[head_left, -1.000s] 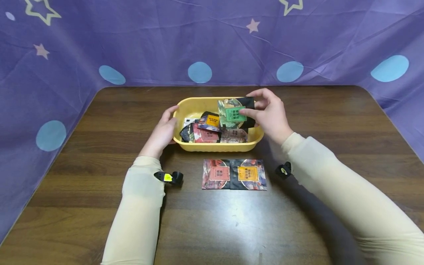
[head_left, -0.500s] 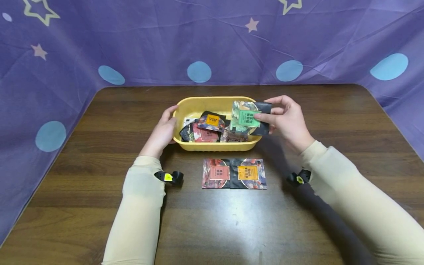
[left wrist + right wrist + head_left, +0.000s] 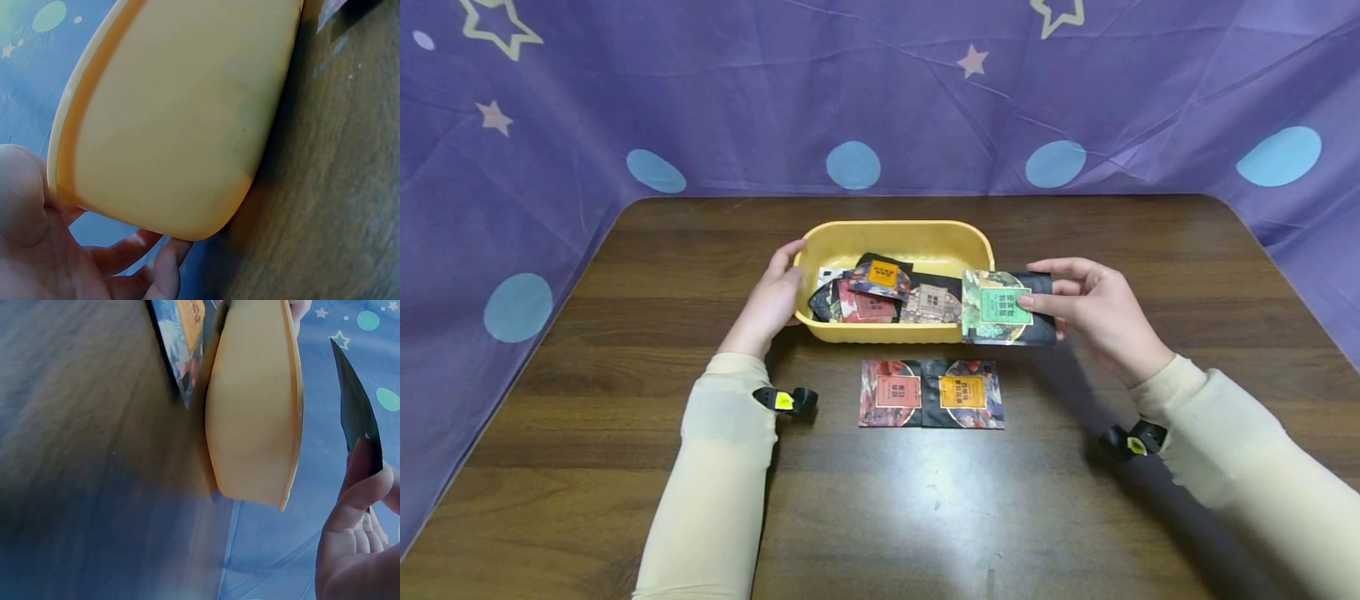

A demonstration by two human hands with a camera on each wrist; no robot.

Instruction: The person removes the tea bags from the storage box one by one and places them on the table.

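Note:
The right hand point(image 3: 1101, 312) pinches a green-labelled packet point(image 3: 1000, 307) by its black end, thumb on top, beside the right end of the yellow basket point(image 3: 887, 333). In the right wrist view the packet point(image 3: 359, 403) appears edge-on, raised above the table, with the right hand point(image 3: 356, 531) below it. At the basket's left end the left hand point(image 3: 765, 298) grips the rim. The left wrist view shows the left hand point(image 3: 81, 256) with fingers under the basket's point(image 3: 169, 125) end. Several packets point(image 3: 868, 304) lie overlapping inside the basket.
In front of the basket, a red-labelled packet point(image 3: 891, 394) and an orange-labelled packet point(image 3: 966, 394) lie flat side by side on the wooden table point(image 3: 880, 517). A purple patterned cloth point(image 3: 925, 100) hangs behind the table.
The right hand has carried the green-labelled packet from over the basket rightward and toward the front, uncovering a packet with a pale label. The left hand has stayed on the basket.

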